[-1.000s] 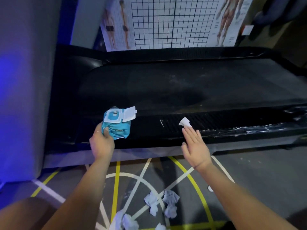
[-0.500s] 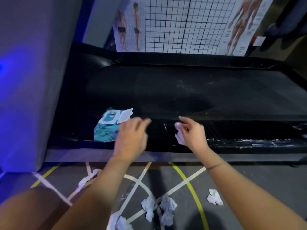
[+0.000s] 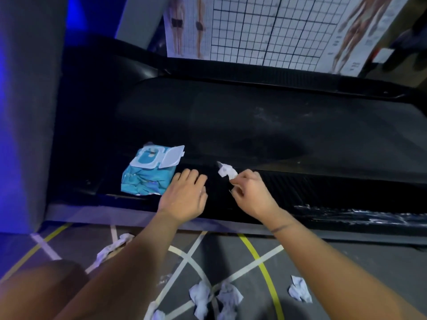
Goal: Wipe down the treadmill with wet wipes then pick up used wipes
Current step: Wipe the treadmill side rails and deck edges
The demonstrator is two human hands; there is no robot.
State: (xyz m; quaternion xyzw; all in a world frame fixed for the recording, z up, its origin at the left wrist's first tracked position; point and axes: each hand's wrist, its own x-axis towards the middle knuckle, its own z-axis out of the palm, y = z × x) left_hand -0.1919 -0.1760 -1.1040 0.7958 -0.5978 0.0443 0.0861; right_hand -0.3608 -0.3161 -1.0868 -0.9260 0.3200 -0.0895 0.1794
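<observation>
Black treadmill deck [image 3: 254,125] | grey floor [image 3: 346,262], crumpled wipes [image 3: 201,294] | left grip [image 3: 182,197] relaxed, empty | right grip [image 3: 249,192] pinches wipe [image 3: 227,170]

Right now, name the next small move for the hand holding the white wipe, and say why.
Probably lower the small white wet wipe onto the black ribbed treadmill rail and stroke rightward: the right hand pinches it over that rail, and the left hand holds nothing.

Open treadmill belt [image 3: 265,125] beyond the wipes pack [image 3: 147,179], grey pillar [image 3: 27,112] hard at left, perhaps 5 crumpled wipes [image 3: 299,289] on floor [image 3: 346,262].
</observation>
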